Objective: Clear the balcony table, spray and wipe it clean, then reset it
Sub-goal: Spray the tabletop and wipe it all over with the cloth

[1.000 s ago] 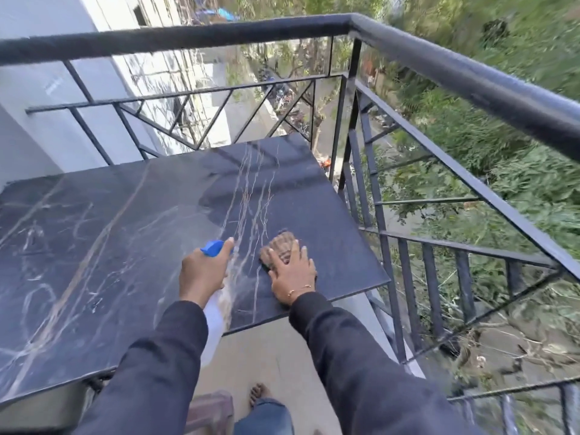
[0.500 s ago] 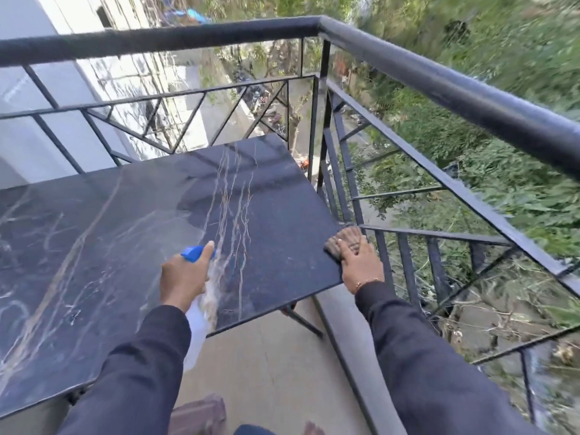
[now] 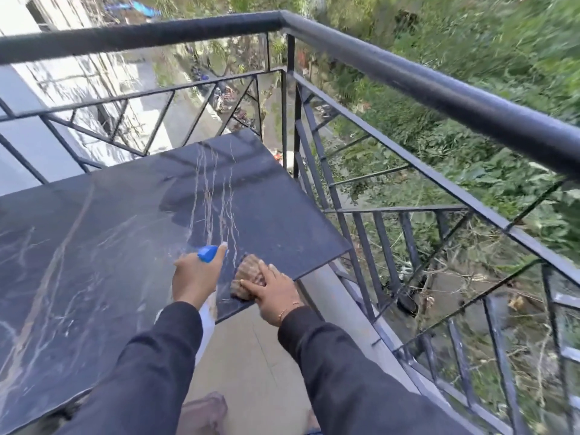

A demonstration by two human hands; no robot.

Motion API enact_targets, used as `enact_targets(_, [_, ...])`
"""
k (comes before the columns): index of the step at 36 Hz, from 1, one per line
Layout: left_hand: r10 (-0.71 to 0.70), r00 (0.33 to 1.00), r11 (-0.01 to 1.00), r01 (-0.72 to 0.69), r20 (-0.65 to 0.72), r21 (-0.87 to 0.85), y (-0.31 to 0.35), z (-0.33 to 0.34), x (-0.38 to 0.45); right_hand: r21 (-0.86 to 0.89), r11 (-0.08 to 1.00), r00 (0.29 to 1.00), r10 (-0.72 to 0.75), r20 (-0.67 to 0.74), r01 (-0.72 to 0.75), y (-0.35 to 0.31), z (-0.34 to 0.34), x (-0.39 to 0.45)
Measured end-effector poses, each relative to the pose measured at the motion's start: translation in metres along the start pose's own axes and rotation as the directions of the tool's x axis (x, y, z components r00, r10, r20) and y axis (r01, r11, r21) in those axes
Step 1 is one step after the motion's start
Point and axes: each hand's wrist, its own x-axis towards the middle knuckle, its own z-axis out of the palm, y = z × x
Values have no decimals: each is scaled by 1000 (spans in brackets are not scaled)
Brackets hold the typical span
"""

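The dark marble table with pale veins fills the left and centre. My left hand grips a white spray bottle with a blue nozzle, held upright over the table's near edge; most of the bottle is hidden behind my hand and sleeve. My right hand presses a brown checked cloth flat against the tabletop near the front right corner, fingers straight over it.
A black metal railing wraps the balcony behind and to the right of the table, close to its right edge. Beige floor lies below the table's front edge. A brown stool top shows at the bottom.
My right hand with the cloth has slid back left from the table's right edge to the near edge beside the bottle. The left hand keeps its hold on the bottle.
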Motion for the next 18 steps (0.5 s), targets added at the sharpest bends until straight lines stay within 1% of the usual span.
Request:
enact_targets(1, [0,1000,1000,0,6,5,0,0,-1,5,1000,1000,-16,0,16,4,-2,-2])
enact_targets(3, [-5,1000,1000,6,15,-11,3,0,-5,14,1000,1000,3,-8,-3,15,-9,-8])
enact_targets(6, [3,1000,999,-3,28,-33,4,-3,-8,33,992,986,129,-101,-126,38,-24,-13])
enact_targets(8, [8,999,999,-6,35,-43,1,-5,-6,40,969,959,247,-138,-244,57,-34,-15])
enact_targets(12, [-8,999,994,12,36,-108,-5,-10,-3,78,889,872,457,-172,-451,87,-50,-13])
enact_targets(14, [-9,999,992,14,34,-126,-7,-12,-3,113,852,837,524,-158,-512,90,-52,-10])
enact_targets(18, [-13,1000,988,17,28,-156,-11,-13,-4,168,811,796,584,-161,-561,69,-41,-11])
